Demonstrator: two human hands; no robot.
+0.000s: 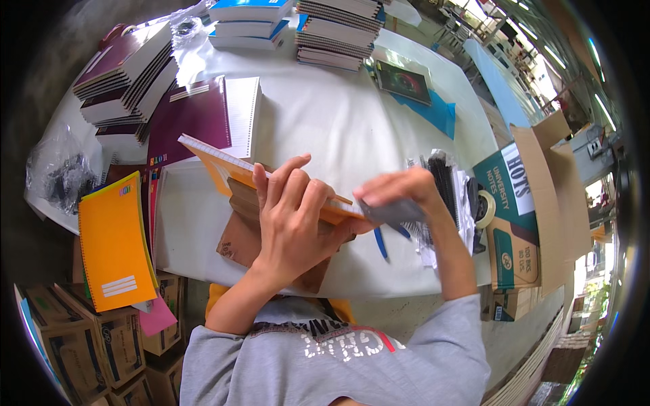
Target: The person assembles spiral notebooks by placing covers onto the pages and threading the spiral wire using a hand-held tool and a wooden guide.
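Observation:
My left hand [291, 216] lies flat on an orange-covered notebook [223, 169], fingers spread, pressing it against brown cardboard [237, 240] on the white table [338, 122]. My right hand [399, 193] pinches a grey flat tool [393, 213] at the notebook's right end. A blue pen [380, 242] lies just below that hand.
Stacks of maroon notebooks [125, 71] stand at the back left, spiral notebook stacks [338, 30] at the back. An orange notebook [115, 243] overhangs the left edge. An open cardboard box [535, 203], black binding combs [443, 179] and a tape roll [485, 208] are right. Boxes [81, 345] sit below left.

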